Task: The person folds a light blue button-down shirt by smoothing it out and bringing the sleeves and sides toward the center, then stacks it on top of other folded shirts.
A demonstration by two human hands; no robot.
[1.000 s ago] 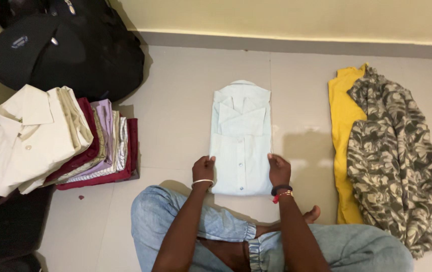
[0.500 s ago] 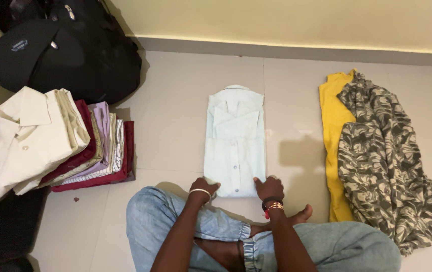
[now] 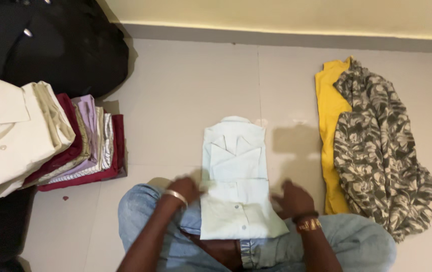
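Pulling closer, pale blue shirt (image 3: 236,186), both hands' (image 3: 188,189) grip unchanged.

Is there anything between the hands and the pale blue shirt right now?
Nothing visible. The left hand and right hand sit at either side edge of the folded pale blue shirt, whose near end lies over the lap. The yellow shirt lies apart on the floor.

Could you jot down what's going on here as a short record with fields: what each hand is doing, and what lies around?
left hand: at the left edge of the folded pale blue shirt
right hand: at the shirt's right edge
shirt: near end lifted over the person's lap
left side: stack of folded shirts
right side: yellow garment under a camouflage-print garment
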